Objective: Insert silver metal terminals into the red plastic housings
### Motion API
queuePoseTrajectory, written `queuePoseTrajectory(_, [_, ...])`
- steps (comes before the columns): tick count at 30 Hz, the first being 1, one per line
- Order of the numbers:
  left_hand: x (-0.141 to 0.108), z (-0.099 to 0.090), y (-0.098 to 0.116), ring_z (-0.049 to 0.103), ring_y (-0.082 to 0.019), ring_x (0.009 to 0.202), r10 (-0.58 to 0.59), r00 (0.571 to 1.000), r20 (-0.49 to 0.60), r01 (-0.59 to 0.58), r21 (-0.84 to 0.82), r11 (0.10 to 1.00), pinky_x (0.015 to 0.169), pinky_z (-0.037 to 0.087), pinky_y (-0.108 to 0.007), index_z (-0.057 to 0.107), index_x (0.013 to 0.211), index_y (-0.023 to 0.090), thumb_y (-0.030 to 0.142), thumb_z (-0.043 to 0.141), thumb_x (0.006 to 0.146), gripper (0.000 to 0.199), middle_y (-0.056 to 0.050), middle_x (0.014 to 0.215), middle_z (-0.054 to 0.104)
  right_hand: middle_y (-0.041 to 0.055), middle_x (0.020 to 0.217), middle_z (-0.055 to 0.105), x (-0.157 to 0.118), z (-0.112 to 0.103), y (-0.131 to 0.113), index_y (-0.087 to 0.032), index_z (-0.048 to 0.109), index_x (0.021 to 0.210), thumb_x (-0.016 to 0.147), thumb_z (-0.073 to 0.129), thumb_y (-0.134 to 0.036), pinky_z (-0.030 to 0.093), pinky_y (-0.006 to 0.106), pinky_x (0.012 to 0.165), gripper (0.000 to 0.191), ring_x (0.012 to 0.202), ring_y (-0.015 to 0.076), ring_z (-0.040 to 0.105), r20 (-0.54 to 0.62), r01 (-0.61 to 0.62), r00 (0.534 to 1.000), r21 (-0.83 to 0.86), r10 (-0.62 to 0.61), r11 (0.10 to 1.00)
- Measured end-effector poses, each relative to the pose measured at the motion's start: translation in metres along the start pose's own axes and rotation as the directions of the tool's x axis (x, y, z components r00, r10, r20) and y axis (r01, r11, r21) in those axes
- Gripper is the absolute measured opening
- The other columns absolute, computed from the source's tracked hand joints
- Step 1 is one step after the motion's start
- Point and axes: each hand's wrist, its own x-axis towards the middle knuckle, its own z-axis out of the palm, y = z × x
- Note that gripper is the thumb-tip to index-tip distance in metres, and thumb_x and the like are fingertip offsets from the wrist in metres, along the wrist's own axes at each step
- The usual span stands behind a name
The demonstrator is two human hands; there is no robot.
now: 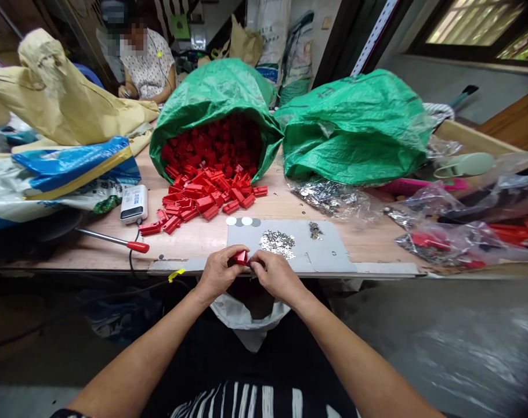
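Observation:
Between the thumb and fingers of my left hand (217, 273) is a small red plastic part (241, 257), held above the table's front edge. My right hand (275, 275) is closed in a pinch close beside it, and what its fingertips hold is too small to make out. Just beyond the hands, a pile of small shiny metal pieces (278, 242) lies on a grey mat (329, 249). A smaller heap of darker metal bits (315, 231) sits to its right. Below my hands, a white bag (246, 321) hangs open at my lap.
A green sack (216, 87) spills many red parts (203, 194) onto the table. Another green sack (355, 128) lies to its right, near plastic bags of metal pieces (329, 197). At left are a power bank (133, 203) and a red-handled tool (137, 247). A person (148, 67) sits across the table.

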Motion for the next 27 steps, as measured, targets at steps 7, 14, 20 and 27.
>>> queuePoseTrajectory(7, [-0.002, 0.000, 0.001, 0.063, -0.018, 0.087, 0.016, 1.000, 0.012, -0.017, 0.066, 0.998, 0.083, 0.046, -0.030, 0.067, 0.104, 0.025, 0.017, 0.069, 0.068, 0.037, 0.000, 0.096, 0.070, -0.0021, 0.066, 0.062, -0.002, -0.004, 0.017, -0.020, 0.063, 0.078, 0.085, 0.048, -0.026, 0.038, 0.024, 0.058, 0.017, 0.062, 0.0131, 0.055, 0.048, -0.034, 0.999, 0.188, 0.025, 0.982])
queuePoseTrajectory(14, [-0.003, 0.001, 0.001, 0.063, -0.018, 0.091, -0.012, 1.000, 0.016, 0.011, 0.083, 0.996, 0.085, 0.045, -0.029, 0.066, 0.105, 0.022, 0.016, 0.067, 0.069, 0.036, -0.002, 0.099, 0.070, 0.0002, 0.073, 0.065, -0.005, -0.008, 0.010, -0.020, 0.066, 0.079, 0.083, 0.050, -0.025, 0.038, 0.024, 0.063, 0.018, 0.068, 0.0136, 0.056, 0.063, -0.013, 0.998, 0.119, 0.006, 0.993])
queuePoseTrajectory(20, [-0.004, 0.003, 0.000, 0.063, -0.018, 0.093, -0.004, 1.000, -0.001, 0.004, 0.082, 0.997, 0.087, 0.046, -0.029, 0.065, 0.107, 0.023, 0.018, 0.068, 0.070, 0.037, -0.001, 0.102, 0.070, 0.0023, 0.079, 0.067, -0.004, -0.007, 0.008, -0.019, 0.067, 0.081, 0.083, 0.051, -0.024, 0.038, 0.024, 0.066, 0.017, 0.072, 0.0146, 0.057, 0.052, -0.012, 0.999, 0.081, 0.008, 0.997])
queuePoseTrajectory(27, [-0.005, 0.005, -0.001, 0.063, -0.018, 0.095, -0.006, 1.000, -0.006, 0.006, 0.069, 0.998, 0.087, 0.045, -0.029, 0.065, 0.108, 0.024, 0.020, 0.067, 0.072, 0.036, -0.002, 0.103, 0.069, -0.0008, 0.066, 0.063, -0.001, -0.006, 0.012, -0.019, 0.067, 0.079, 0.084, 0.050, -0.026, 0.038, 0.024, 0.063, 0.018, 0.063, 0.0128, 0.055, 0.075, -0.044, 0.997, 0.126, 0.035, 0.991])
